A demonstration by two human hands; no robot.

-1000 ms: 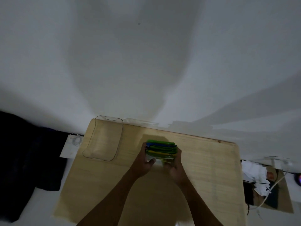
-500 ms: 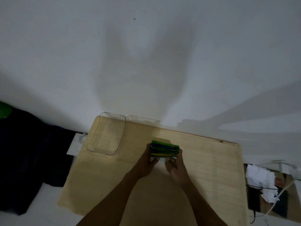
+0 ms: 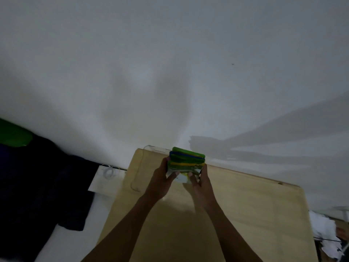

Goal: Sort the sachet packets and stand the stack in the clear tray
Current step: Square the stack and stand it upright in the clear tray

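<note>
A stack of sachet packets (image 3: 187, 159), with green, blue and yellow top edges, stands on end between both my hands. My left hand (image 3: 161, 181) grips its left side and my right hand (image 3: 200, 183) grips its right side, thumbs pressed on the near face. The stack is lifted above the wooden table (image 3: 245, 208), over the right part of the clear tray (image 3: 137, 173). The tray sits at the table's far left corner; my left hand and the stack hide most of it.
A white wall rises right behind the table. Dark cloth (image 3: 47, 186) and a white card with a coiled cable (image 3: 105, 176) lie left of the table. Crumpled white papers (image 3: 324, 235) sit off its right edge.
Both hands have carried the stack up and to the left, from the table's middle to over the clear tray. The view has shifted left as well.
</note>
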